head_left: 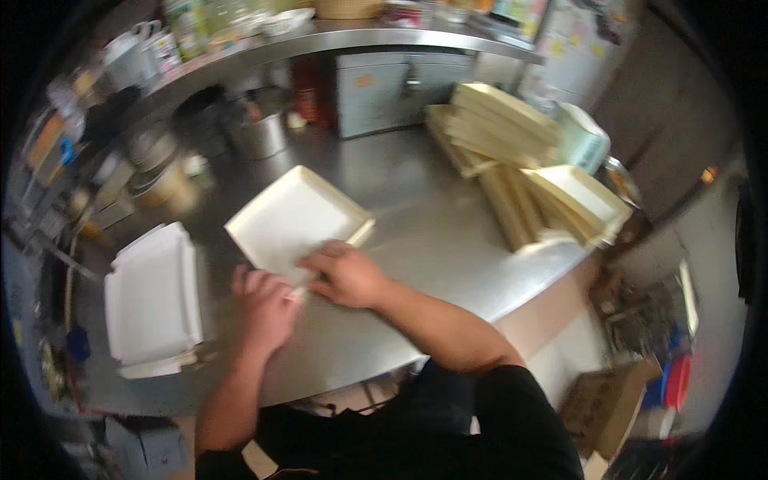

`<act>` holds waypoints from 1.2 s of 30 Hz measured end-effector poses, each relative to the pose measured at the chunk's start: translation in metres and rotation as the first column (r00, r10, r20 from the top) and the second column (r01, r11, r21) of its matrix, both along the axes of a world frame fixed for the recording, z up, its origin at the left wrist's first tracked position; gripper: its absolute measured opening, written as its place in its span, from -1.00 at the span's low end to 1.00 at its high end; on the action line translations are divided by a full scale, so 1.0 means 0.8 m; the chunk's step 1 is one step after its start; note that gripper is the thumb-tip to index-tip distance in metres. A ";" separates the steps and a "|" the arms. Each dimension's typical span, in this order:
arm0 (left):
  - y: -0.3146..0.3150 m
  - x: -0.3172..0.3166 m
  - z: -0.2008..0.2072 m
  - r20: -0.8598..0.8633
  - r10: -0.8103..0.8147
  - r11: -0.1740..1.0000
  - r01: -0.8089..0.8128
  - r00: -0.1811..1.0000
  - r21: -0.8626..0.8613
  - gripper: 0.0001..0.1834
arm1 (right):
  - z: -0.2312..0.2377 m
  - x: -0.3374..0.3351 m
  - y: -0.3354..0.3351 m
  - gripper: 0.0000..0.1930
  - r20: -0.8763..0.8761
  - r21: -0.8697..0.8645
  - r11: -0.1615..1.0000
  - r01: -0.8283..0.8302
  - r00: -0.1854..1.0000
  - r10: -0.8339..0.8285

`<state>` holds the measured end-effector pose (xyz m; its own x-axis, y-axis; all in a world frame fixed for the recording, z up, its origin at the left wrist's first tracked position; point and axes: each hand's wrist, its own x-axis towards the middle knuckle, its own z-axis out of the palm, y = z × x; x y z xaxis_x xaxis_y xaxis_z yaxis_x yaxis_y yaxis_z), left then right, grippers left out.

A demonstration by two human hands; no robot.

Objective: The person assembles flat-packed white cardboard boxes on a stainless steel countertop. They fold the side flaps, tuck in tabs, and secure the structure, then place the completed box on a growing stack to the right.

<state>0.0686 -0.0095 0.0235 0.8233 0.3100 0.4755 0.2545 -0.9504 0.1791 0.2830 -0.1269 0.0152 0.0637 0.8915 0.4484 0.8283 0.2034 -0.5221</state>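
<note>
A shallow open cardboard box [296,212], white inside with cream outer walls, sits at an angle on the steel table. Both my hands are at its near corner. My left hand [268,308] grips the near wall from the left, its fingers bent over the edge. Just beside it, my right hand [346,274] is closed on the same corner, with thumb and fingers pinching the cardboard. Motion blur hides the exact finger contact. To the left lies a stack of flat, white cardboard blanks [154,296].
Several cream folded boxes [504,128] are piled loosely at the right end of the steel table [408,232]. Behind stand a grey metal box [380,92] and a metal pot [262,132]. A steel shelf [320,44] crosses above. An open brown carton [612,404] is at lower right.
</note>
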 end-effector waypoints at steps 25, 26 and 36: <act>0.075 -0.363 0.025 -0.036 0.417 0.859 -0.407 0.908 -0.311 -0.57 | 0.161 0.320 -0.614 -0.54 0.137 0.295 0.585 0.755 0.573 -0.808; 0.068 -0.363 0.044 -0.056 0.432 0.830 -0.421 0.900 -0.367 -0.62 | 0.164 0.316 -0.590 -0.55 0.142 0.240 0.628 0.740 0.613 -0.777; 0.124 -0.369 0.054 -0.147 0.364 0.700 -0.374 0.920 -0.608 -0.75 | 0.159 0.228 -0.462 -0.38 0.146 0.683 0.395 0.614 0.415 -0.898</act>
<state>-0.2265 0.0897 0.0667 0.5850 0.8087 0.0611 0.5685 -0.4626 0.6803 0.4657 -0.4966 0.1425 0.2727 0.2081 0.9393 0.8192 -0.5623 -0.1133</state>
